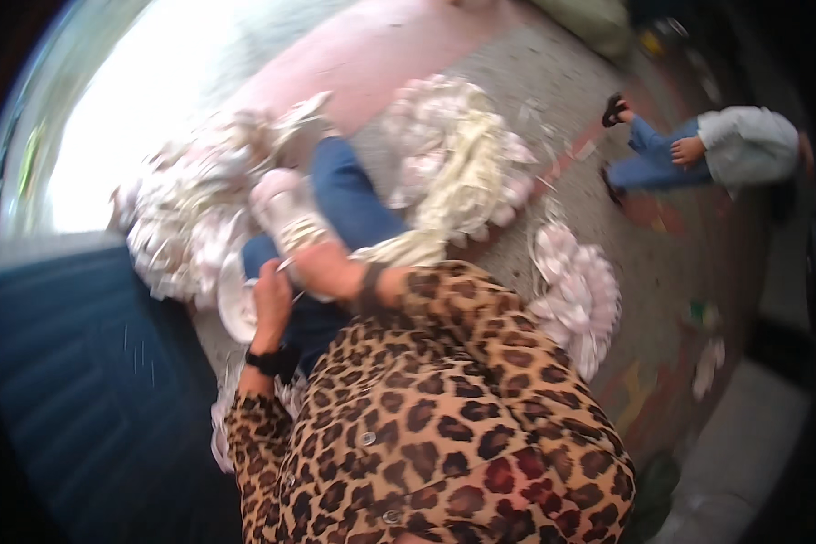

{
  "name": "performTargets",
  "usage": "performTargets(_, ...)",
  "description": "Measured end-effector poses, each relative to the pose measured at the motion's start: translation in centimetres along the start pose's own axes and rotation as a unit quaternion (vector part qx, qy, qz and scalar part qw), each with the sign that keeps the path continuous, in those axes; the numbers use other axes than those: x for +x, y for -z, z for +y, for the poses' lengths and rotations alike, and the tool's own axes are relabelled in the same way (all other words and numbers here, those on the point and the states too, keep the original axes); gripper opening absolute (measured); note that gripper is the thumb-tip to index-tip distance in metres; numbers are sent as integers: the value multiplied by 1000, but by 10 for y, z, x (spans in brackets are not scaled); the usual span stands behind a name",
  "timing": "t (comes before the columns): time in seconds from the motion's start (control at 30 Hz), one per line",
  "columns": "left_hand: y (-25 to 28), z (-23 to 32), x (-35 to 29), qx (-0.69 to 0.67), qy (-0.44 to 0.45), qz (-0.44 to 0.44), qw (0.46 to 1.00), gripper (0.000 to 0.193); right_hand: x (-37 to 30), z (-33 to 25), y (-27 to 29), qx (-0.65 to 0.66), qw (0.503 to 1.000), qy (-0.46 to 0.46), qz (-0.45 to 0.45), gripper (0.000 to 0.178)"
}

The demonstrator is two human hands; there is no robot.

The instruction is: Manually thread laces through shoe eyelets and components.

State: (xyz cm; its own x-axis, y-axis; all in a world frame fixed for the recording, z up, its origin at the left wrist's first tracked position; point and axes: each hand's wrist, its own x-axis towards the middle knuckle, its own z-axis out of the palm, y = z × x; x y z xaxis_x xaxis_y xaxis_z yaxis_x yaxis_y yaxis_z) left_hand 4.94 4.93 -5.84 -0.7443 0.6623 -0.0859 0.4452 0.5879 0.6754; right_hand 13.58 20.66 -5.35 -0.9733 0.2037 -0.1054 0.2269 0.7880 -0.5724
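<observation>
Shoe (pixel 276 195), pale pink with cream lacing, is seen in the head view above the lap, between the jeans-clad knees (pixel 340 186), its near end partly covered by the right hand (pixel 328 269). That hand is curled over the lacing; how firmly the shoe is grasped cannot be told through the blur. The left hand (pixel 270 299) is placed just beside it, to the left, fingers bent near a thin pale strand; whether the strand is pinched cannot be told.

Dark bands are worn on both wrists, and a leopard-print shirt (pixel 426 408) is worn by the seated person. To the left, pale shoes are heaped in a large pile (pixel 195 204). On the far side, a second pile (pixel 417 122) is draped with cream laces (pixel 467 168), which are trailed toward the lap. A third pile (pixel 576 299) is set to the right on the grey floor (pixel 662 299). The near left is filled by a dark blue panel (pixel 72 363). At far right, another person (pixel 748 145) in a light top and jeans is shown.
</observation>
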Motion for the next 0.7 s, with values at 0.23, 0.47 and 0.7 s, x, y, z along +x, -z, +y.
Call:
performTargets(0.23,-18,-21,19,-36,21,-24,999,21,11,12,-23,-6,995,58,80,16)
performTargets(0.47,-11,-38,29,-89,57,-69,992,25,11,3,-37,-63,988,105,92,19)
performTargets(0.7,-10,-27,34,-183,146,-78,969,23,0,1,-20,-6,992,85,92,19)
